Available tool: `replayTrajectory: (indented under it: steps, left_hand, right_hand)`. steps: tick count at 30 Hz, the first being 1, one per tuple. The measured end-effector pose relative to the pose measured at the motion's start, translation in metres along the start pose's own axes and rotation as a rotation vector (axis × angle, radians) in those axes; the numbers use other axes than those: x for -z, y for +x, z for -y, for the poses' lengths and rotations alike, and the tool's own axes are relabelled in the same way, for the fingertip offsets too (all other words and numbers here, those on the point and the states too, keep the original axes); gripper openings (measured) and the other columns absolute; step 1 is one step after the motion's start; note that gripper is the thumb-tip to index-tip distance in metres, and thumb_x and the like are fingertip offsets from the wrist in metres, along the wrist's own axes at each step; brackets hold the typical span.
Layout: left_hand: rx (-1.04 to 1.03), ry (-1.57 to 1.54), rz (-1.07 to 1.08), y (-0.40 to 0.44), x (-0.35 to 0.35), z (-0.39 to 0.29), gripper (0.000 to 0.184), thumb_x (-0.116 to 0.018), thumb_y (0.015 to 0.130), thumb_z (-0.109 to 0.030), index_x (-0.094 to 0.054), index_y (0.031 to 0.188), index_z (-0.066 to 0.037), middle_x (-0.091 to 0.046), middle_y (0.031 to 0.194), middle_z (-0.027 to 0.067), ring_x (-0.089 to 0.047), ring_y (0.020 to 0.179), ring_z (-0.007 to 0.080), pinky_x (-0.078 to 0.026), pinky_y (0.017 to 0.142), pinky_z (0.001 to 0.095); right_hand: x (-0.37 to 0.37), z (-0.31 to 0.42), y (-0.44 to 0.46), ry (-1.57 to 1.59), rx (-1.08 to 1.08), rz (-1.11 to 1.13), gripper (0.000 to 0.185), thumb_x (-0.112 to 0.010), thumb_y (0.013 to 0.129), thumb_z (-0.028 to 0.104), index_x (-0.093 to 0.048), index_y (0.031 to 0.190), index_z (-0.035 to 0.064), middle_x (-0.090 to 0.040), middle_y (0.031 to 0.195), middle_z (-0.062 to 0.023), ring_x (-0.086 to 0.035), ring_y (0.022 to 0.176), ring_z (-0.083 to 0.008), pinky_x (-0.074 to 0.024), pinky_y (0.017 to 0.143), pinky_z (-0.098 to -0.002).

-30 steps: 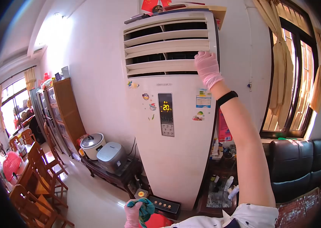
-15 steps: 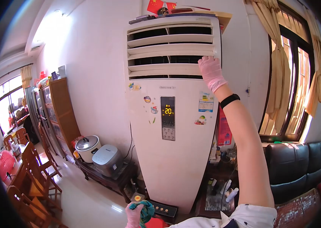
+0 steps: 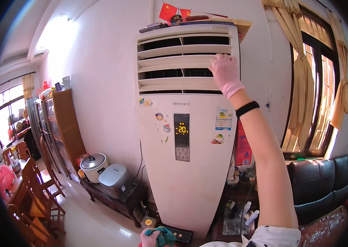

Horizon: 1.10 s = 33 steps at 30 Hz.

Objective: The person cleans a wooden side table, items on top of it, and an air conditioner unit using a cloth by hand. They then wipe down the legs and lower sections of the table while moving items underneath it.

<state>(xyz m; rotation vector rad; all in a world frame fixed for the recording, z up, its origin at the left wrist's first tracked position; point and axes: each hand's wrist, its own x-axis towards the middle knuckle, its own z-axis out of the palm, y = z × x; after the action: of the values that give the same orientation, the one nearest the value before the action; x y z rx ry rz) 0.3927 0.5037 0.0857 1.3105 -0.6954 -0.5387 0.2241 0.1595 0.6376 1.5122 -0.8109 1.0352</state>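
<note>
Left hand cut at bottom edge; brand lettering blurred.

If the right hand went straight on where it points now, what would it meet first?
Probably the white louvers of the air conditioner; the right hand may be touching them, but depth is unclear.

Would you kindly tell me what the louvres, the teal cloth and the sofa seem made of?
Louvres: probably satin plastic, judging by their smooth off-white surface. Teal cloth: likely matte textile, given its soft crumpled folds. Sofa: leather or imitation leather, judging by its glossy dark, seamed panels.
</note>
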Motion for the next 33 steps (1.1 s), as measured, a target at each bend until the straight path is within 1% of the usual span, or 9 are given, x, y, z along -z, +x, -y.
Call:
replayTrajectory:
  steps: [2,4,10,16,23,26,28,30,33]
  left_hand:
    - [0.006,-0.020,0.003,-0.003,0.000,-0.005,0.012,-0.068,0.079,0.000,-0.069,0.091,0.000,-0.069,0.082,0.0048,-0.062,0.073,0.0116,-0.050,0.068,0.0259]
    - [0.013,-0.007,-0.009,-0.006,0.002,-0.003,0.011,-0.069,0.079,0.000,-0.069,0.091,0.000,-0.069,0.081,0.0053,-0.062,0.071,0.0110,-0.050,0.066,0.0257]
    - [0.109,-0.110,-0.030,-0.019,0.002,-0.026,0.010,-0.067,0.081,0.000,-0.070,0.091,0.001,-0.069,0.080,0.0058,-0.061,0.068,0.0115,-0.050,0.062,0.0258]
    - [0.202,-0.264,-0.057,-0.024,0.000,-0.049,0.012,-0.064,0.083,0.000,-0.070,0.094,0.001,-0.068,0.079,0.0057,-0.061,0.066,0.0120,-0.050,0.061,0.0253]
    - [0.083,-0.039,-0.067,-0.009,0.021,0.009,0.013,-0.065,0.082,0.000,-0.069,0.094,0.001,-0.069,0.082,0.0061,-0.061,0.070,0.0117,-0.050,0.064,0.0254]
    - [0.083,-0.021,-0.080,-0.012,0.020,0.001,0.013,-0.065,0.082,0.000,-0.069,0.094,0.001,-0.069,0.083,0.0064,-0.062,0.073,0.0120,-0.050,0.067,0.0260]
    - [0.115,-0.053,-0.077,-0.009,0.023,0.004,0.013,-0.065,0.082,0.000,-0.069,0.094,0.001,-0.069,0.083,0.0066,-0.062,0.075,0.0123,-0.051,0.068,0.0267]
    - [0.018,0.069,-0.082,-0.007,0.026,0.012,0.012,-0.066,0.081,0.000,-0.069,0.093,0.001,-0.069,0.084,0.0070,-0.062,0.076,0.0133,-0.051,0.069,0.0280]
    - [0.073,-0.015,-0.100,-0.007,0.029,0.027,0.012,-0.067,0.081,-0.001,-0.069,0.093,0.001,-0.069,0.084,0.0072,-0.062,0.076,0.0142,-0.051,0.071,0.0285]
  right_hand:
    - [-0.009,-0.004,0.016,0.021,-0.027,-0.148,0.011,-0.057,0.083,0.014,-0.065,0.091,0.0162,-0.061,0.091,-0.0028,-0.061,0.087,-0.0206,-0.0438,0.079,-0.0362]
    - [-0.017,-0.007,0.030,-0.208,0.070,-0.058,0.012,-0.057,0.083,0.013,-0.066,0.091,0.0133,-0.064,0.085,-0.0018,-0.063,0.083,-0.0199,-0.0461,0.074,-0.0374]
    - [-0.014,-0.004,0.046,-0.387,0.077,0.011,0.013,-0.057,0.081,0.013,-0.064,0.091,0.0155,-0.060,0.090,-0.0022,-0.061,0.086,-0.0203,-0.0468,0.069,-0.0357]
    - [-0.024,-0.005,0.040,-0.299,0.114,-0.071,0.013,-0.056,0.083,0.015,-0.066,0.092,0.0140,-0.062,0.091,-0.0033,-0.061,0.090,-0.0219,-0.0450,0.073,-0.0392]
    - [-0.015,-0.011,0.044,-0.170,0.112,-0.056,0.013,-0.055,0.083,0.015,-0.066,0.092,0.0145,-0.062,0.094,-0.0018,-0.060,0.090,-0.0207,-0.0448,0.073,-0.0401]
    - [-0.014,-0.015,0.049,0.016,-0.054,-0.200,0.012,-0.055,0.085,0.015,-0.063,0.094,0.0159,-0.060,0.093,-0.0015,-0.059,0.092,-0.0205,-0.0456,0.075,-0.0371]
    - [-0.018,-0.018,0.059,-0.056,-0.134,-0.085,0.012,-0.054,0.086,0.015,-0.064,0.093,0.0145,-0.061,0.096,-0.0030,-0.059,0.094,-0.0213,-0.0471,0.075,-0.0378]
    - [-0.021,-0.023,0.067,-0.144,-0.055,-0.130,0.012,-0.054,0.086,0.014,-0.064,0.091,0.0147,-0.062,0.094,-0.0033,-0.061,0.091,-0.0211,-0.0484,0.074,-0.0370]
    - [-0.026,-0.028,0.080,-0.200,0.046,-0.137,0.010,-0.060,0.080,0.012,-0.067,0.084,0.0066,-0.066,0.075,-0.0075,-0.066,0.075,-0.0230,-0.0500,0.067,-0.0370]
